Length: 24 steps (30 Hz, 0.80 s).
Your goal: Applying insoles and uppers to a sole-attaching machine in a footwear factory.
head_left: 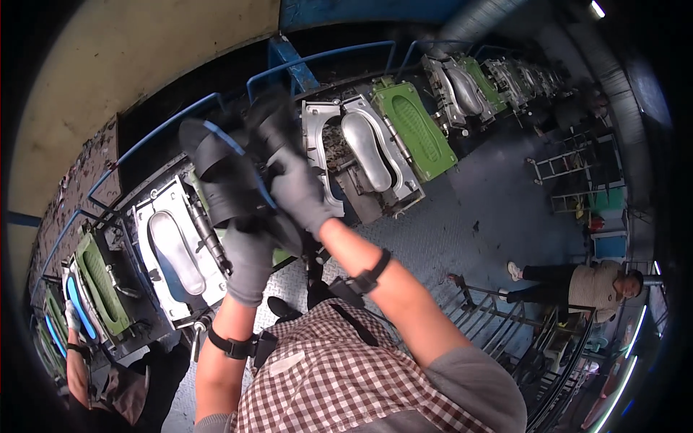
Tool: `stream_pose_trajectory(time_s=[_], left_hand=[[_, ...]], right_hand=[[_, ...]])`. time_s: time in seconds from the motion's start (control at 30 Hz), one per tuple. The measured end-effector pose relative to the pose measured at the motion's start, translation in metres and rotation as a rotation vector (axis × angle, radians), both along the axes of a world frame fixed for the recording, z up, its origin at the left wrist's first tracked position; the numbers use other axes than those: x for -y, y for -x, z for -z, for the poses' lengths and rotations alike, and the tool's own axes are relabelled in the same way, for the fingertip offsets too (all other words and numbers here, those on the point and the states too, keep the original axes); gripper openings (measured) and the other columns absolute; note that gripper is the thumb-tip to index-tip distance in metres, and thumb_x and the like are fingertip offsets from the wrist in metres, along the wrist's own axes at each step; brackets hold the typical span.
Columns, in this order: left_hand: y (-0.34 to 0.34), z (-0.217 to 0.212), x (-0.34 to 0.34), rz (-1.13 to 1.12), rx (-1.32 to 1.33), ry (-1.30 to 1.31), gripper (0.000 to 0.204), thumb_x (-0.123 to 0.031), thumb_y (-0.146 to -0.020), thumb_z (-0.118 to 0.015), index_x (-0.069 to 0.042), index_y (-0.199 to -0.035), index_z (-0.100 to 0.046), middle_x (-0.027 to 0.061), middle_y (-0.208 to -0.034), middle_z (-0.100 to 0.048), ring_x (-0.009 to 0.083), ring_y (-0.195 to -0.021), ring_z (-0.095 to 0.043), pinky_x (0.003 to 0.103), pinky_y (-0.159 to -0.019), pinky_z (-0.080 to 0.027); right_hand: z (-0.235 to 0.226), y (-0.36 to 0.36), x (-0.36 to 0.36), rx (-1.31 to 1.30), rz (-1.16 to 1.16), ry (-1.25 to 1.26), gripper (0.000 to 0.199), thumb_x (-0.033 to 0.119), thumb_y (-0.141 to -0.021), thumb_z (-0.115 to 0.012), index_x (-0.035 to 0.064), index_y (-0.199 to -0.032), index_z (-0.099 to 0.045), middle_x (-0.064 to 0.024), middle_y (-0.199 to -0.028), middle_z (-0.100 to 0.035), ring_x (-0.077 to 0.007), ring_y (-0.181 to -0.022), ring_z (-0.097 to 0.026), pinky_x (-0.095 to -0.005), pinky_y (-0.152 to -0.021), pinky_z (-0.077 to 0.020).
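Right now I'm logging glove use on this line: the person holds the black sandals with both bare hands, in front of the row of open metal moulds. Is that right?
Not quite: the hands are not bare. The head view shows the left hand and the right hand both in grey gloves. The rest stands: they grip the black sandals in front of the row of open metal moulds.

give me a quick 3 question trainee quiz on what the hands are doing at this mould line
1. True or false: both hands wear grey gloves.
2. What do the left hand and right hand hold? A) a green mould plate B) black footwear pieces with blue trim C) a metal ladder
3. Fill in: the open mould straight ahead shows a silver ____-shaped form.

Key:
1. True.
2. B, the black footwear pieces are gripped between both hands, raised above the row of moulds.
3. Sole; a green plate lies beside it.
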<state>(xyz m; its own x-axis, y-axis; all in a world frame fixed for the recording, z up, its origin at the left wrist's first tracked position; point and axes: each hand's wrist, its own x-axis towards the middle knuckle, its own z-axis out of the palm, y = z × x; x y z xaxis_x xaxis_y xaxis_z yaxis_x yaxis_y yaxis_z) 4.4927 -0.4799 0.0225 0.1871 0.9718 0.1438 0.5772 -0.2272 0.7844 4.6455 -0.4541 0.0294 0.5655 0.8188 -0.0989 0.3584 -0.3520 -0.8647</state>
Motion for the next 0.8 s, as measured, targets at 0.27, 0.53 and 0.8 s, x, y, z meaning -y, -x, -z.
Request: stream_pose_trajectory(time_s=[0.27, 0.53, 0.8], left_hand=[[-0.242, -0.032, 0.013, 0.301, 0.140, 0.323, 0.020, -0.009, -0.089, -0.066, -0.003, -0.107, -0.072, 0.0159, -0.095, -0.075, 0.0287, -0.089, -0.073, 0.038, -0.083, -0.057], [-0.286, 0.038, -0.023, 0.212, 0.772, 0.994, 0.033, -0.007, -0.096, -0.060, -0.004, -0.129, -0.060, 0.0100, -0.111, -0.069, 0.0198, -0.104, -0.066, 0.033, -0.096, -0.055], [-0.145, -0.013, 0.027, -0.323, 1.101, 0.700, 0.035, -0.012, -0.095, -0.059, -0.008, -0.130, -0.057, 0.0090, -0.127, -0.059, 0.0190, -0.116, -0.060, 0.036, -0.096, -0.053]], right_hand=[[-0.025, -0.275, 0.052, 0.546, 0.096, 0.112, 0.028, 0.006, -0.081, -0.057, 0.0179, -0.103, -0.070, -0.0153, -0.102, -0.072, -0.0378, -0.101, -0.069, -0.0473, -0.084, -0.0526], [0.056, -0.404, 0.096, 0.076, 0.088, 0.289, 0.047, 0.007, -0.095, -0.051, 0.0136, -0.142, -0.060, -0.0182, -0.131, -0.067, -0.0247, -0.126, -0.063, -0.0351, -0.104, -0.0464], [-0.032, -0.179, 0.085, 0.139, -0.395, -0.151, 0.042, 0.007, -0.095, -0.061, -0.0036, -0.136, -0.058, -0.0132, -0.117, -0.066, -0.0195, -0.114, -0.062, -0.0327, -0.100, -0.0480]])
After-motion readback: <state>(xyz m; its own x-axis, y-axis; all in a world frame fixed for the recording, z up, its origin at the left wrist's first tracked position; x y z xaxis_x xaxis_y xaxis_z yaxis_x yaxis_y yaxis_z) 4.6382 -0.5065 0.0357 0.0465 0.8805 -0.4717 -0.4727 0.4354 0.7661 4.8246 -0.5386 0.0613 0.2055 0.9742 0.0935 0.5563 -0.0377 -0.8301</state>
